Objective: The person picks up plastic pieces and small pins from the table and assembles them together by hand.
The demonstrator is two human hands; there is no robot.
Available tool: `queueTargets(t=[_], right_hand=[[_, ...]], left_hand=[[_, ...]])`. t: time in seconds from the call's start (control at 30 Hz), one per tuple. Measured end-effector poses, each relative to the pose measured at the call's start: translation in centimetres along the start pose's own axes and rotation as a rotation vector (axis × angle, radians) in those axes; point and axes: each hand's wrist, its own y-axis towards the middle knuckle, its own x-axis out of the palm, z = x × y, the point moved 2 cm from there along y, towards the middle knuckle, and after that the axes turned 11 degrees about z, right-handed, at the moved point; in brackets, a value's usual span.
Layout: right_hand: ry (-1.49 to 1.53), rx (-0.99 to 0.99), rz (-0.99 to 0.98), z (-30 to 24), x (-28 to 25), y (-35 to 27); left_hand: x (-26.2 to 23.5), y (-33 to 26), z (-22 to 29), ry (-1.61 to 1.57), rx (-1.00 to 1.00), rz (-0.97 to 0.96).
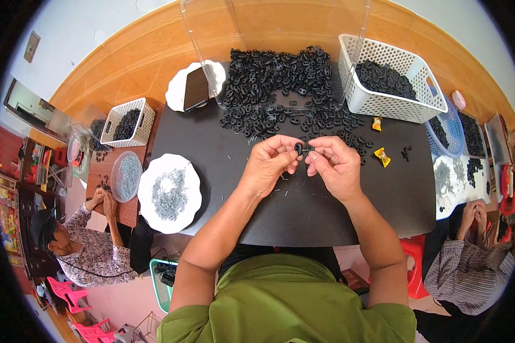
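step: looks like fitting small blk plastic bits (pixel 298 148) | L hand (pixel 268 166) + R hand (pixel 337 167): both grips pinching em, over table (pixel 383 200) nr pile of blk 2-hole pcs (pixel 246 83) | next: prob needs steady align imo

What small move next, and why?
I'd probably steady the left hand and nudge the right hand inward: both pinch small black parts above the table, with a narrow gap between the hands. Whether the parts already join is too small to tell.

Heaped black parts (pixel 280 77) and co-workers (pixel 94 257) at neighbouring tables (pixel 130 212) suggest a small workshop.
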Motion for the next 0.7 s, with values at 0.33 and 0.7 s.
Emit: queueTargets(t=[0.33, 0.7], right_hand=[[-0.049, -0.046, 0.0, 0.21, 0.3, -0.15], [-0.027, 0.003, -0.107, -0.02, 0.07, 0.05]], left_hand=[[0.25, -0.11, -0.4, 0.191, 0.191, 0.048], [0.29, -0.52, -0.09, 0.279, 0.31, 0.037]])
